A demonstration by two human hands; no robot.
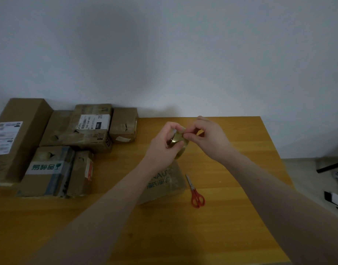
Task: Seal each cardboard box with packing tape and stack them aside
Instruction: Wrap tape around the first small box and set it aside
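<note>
Your fingers [185, 135] on the right hand [208, 136] pinch at the edge of the clear packing tape roll [178, 140], while your left hand [162, 144] grips the roll, held up at frame centre above the surface [240, 169]. The tape is likely light, slick and clingy; pick at its loose end and hold the roll by its rim. Below your hands lies a printed cardboard box [164, 184], probably light and easily dented, red-handled scissors [196, 194] just beside it. More boxes [88, 129] sit at left.
</note>
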